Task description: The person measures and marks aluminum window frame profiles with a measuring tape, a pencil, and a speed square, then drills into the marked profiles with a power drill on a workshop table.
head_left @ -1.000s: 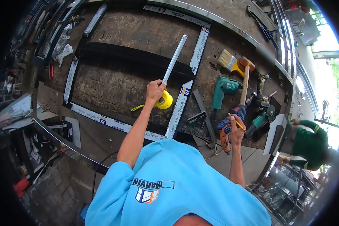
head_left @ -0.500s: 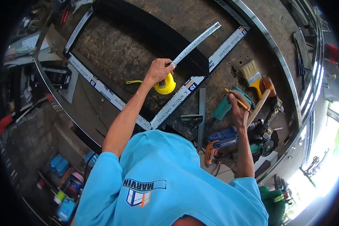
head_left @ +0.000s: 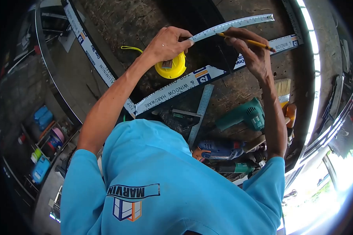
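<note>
My left hand [head_left: 168,45] is closed around a yellow tape measure [head_left: 172,71], thumb and fingers at the mouth where the blade [head_left: 239,24] comes out. The blade stretches right over a dark crosspiece, its tip free at the upper right. A yellow pencil [head_left: 270,48] is pinched in my right hand [head_left: 255,56], its point just below the blade's middle. Beneath both hands lies a dark window frame [head_left: 172,91], its bars covered with printed white film. A yellow wrist strap [head_left: 131,48] trails from the tape measure.
Below the frame lie a steel ruler [head_left: 204,109], a small square [head_left: 186,115], a green heat gun [head_left: 243,114] and a blue drill [head_left: 219,149]. A paintbrush [head_left: 283,89] and an orange-headed mallet [head_left: 290,112] rest near my right forearm. Blue containers [head_left: 41,169] stand at lower left.
My right hand has moved up from over the tools to the tape blade, carrying the pencil. The camera view has shifted; my left hand still grips the tape measure.
</note>
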Available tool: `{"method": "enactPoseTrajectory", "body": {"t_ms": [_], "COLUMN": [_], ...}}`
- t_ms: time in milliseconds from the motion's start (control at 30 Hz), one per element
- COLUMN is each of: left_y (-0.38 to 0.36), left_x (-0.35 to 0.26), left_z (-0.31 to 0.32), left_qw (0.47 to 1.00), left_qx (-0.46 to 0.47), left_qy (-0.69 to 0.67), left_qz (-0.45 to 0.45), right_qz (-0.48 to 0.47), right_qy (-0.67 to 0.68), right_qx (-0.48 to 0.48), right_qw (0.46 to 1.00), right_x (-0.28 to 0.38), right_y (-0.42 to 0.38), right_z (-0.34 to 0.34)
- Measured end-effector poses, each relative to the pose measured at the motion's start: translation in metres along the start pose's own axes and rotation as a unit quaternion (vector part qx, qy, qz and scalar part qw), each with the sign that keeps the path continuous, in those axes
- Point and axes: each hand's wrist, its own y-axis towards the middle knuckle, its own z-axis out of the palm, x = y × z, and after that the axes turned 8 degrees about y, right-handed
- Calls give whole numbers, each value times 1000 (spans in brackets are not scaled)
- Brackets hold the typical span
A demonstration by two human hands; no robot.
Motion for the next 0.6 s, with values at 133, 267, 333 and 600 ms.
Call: {"method": "enactPoseTrajectory", "body": {"t_ms": [133, 267, 333, 600], "left_y": [-1, -1, -2, -7], "left_x": [4, 4, 3, -4], "left_z": [8, 8, 7, 6], "left_qw": [999, 999, 999, 999], "left_qx": [-37, -47, -44, -41], "left_qy": [13, 20, 23, 14], "left_qz": [11, 17, 16, -4], "right_qz": [-35, -26, -24, -22], "right_qy": [26, 64, 75, 82], "right_qx": [37, 47, 30, 26], "right_qw": [998, 996, 996, 996], "right_x": [-19, -28, -32, -37], "right_y": [18, 24, 23, 24], "right_z": [6, 10, 10, 8]}}
